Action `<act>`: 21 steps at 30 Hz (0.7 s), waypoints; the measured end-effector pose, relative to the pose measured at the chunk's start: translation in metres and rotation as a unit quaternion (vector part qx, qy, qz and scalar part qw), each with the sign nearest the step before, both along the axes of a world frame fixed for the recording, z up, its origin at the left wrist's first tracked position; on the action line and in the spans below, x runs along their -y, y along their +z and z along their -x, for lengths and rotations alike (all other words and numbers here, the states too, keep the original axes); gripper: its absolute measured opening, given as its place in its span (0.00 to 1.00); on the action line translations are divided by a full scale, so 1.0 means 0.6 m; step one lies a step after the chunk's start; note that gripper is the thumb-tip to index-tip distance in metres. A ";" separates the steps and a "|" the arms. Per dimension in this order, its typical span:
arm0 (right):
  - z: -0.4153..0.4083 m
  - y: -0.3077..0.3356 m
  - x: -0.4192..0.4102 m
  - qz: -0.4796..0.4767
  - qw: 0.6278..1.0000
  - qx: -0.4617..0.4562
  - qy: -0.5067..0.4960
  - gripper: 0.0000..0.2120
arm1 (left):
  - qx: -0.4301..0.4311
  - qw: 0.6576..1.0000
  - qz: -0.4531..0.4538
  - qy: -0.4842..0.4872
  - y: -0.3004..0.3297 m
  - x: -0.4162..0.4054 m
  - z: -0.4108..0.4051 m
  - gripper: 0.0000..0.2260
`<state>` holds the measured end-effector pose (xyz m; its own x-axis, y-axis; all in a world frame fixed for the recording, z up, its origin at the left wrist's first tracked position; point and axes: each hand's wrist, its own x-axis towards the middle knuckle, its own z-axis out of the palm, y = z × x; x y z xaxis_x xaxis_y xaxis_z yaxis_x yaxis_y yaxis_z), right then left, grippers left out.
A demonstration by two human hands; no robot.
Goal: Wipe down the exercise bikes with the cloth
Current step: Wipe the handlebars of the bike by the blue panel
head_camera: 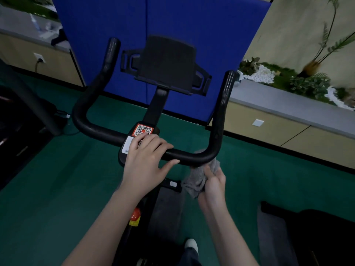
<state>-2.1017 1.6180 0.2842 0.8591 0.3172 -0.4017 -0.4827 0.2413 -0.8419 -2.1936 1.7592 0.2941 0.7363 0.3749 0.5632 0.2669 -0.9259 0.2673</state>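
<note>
Exercise bike handlebar [107, 131] stands over green flooring [57, 169] before a blue panel [172, 20], with the left hand [146, 162] resting on its centre, fingers loosely extended, and the right hand [213, 181] gripping a grey cloth [196, 181] against the bar's right bend.
</note>
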 end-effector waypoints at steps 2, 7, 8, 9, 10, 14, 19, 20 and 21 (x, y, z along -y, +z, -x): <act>0.008 -0.002 0.001 -0.013 0.999 0.003 0.036 0.13 | -0.002 1.000 -0.004 0.003 0.000 0.000 0.001 0.15; 0.005 -0.002 0.004 -0.002 0.998 0.027 0.064 0.14 | -0.004 1.000 -0.001 0.002 0.001 0.001 0.000 0.15; 0.003 -0.001 0.002 0.001 0.998 0.022 0.055 0.15 | -0.005 1.000 0.000 0.002 0.002 0.001 0.001 0.15; 0.006 0.000 -0.002 -0.005 0.999 0.013 0.052 0.14 | -0.005 1.000 0.000 0.003 0.002 0.001 0.001 0.15; 0.013 0.001 -0.005 -0.016 0.998 0.003 0.060 0.14 | -0.007 1.000 0.000 0.003 0.002 0.001 0.001 0.15; 0.041 0.007 -0.006 -0.024 0.994 -0.011 0.105 0.11 | -0.015 1.000 0.004 0.002 0.004 0.001 0.002 0.15; -0.010 0.011 0.013 0.007 0.998 -0.035 -0.046 0.15 | -0.022 1.000 0.017 -0.002 0.007 0.004 0.003 0.16; -0.010 0.011 0.013 0.014 0.998 -0.025 -0.047 0.15 | -0.022 1.000 0.016 -0.003 0.008 0.004 0.003 0.16; -0.005 0.010 0.013 0.021 0.999 -0.010 -0.037 0.14 | -0.022 1.000 0.013 -0.003 0.008 0.004 0.003 0.16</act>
<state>-2.0986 1.6101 0.2901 0.8710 0.2356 -0.4311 -0.4822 0.2419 -0.8420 -2.1955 1.7568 0.2989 0.7620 0.3852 0.5206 0.2737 -0.9201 0.2801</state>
